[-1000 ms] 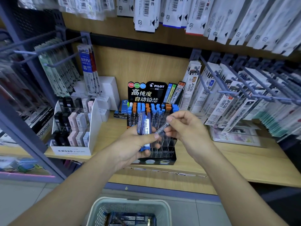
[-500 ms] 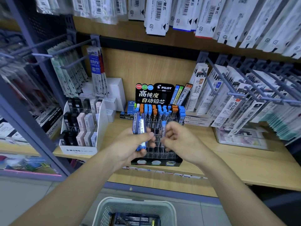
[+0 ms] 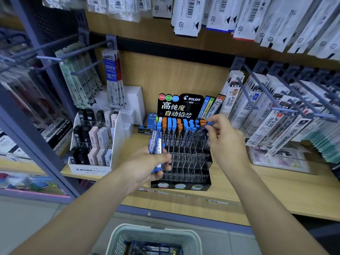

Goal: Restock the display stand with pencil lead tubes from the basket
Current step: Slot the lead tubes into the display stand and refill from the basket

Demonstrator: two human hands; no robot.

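Observation:
A black Pilot display stand (image 3: 207, 169) with clear slots sits on the wooden shelf; blue- and orange-capped lead tubes (image 3: 173, 126) fill its back rows, the front rows hold none. My left hand (image 3: 145, 166) grips a bundle of blue lead tubes (image 3: 156, 144) upright in front of the stand's left side. My right hand (image 3: 223, 138) pinches a single blue-capped tube (image 3: 207, 126), tilted, over the stand's back right corner. A pale mesh basket (image 3: 117, 238) on the floor below holds more blue packs.
A white Mono eraser box (image 3: 90, 169) stands left of the stand. Metal hooks with hanging refill packs (image 3: 276, 115) jut out on the right and others on the left (image 3: 79, 74). A clear tray (image 3: 279, 159) lies at the right on the shelf (image 3: 276, 192).
My right hand took one tube from the bundle and carried it up and right to the stand's back right corner. My left hand stays in front with the bundle.

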